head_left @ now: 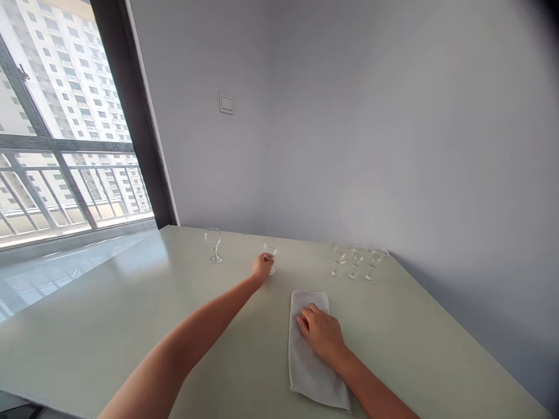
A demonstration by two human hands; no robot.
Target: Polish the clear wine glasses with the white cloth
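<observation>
My left hand (pixel 262 267) reaches out over the table, its fingers closed around the stem area of a clear wine glass (pixel 271 247). That glass stands upright, partly hidden by the hand. Nearer to me, my right hand (pixel 324 333) rests on a folded grey cloth (pixel 312 372), its fingers loosely curled in and the cloth lying flat beneath. To the left, another stemmed glass (pixel 213 241) stands alone. A group of three wine glasses, a left one (pixel 339 253), a middle one (pixel 358 256) and a right one (pixel 376 256), stands upright at the right.
The pale glossy table (pixel 227 361) reaches back to a grey wall (pixel 384 128). A light switch (pixel 226 104) is on the wall. At the left is a window (pixel 74 116) with a railing (pixel 78 192) outside.
</observation>
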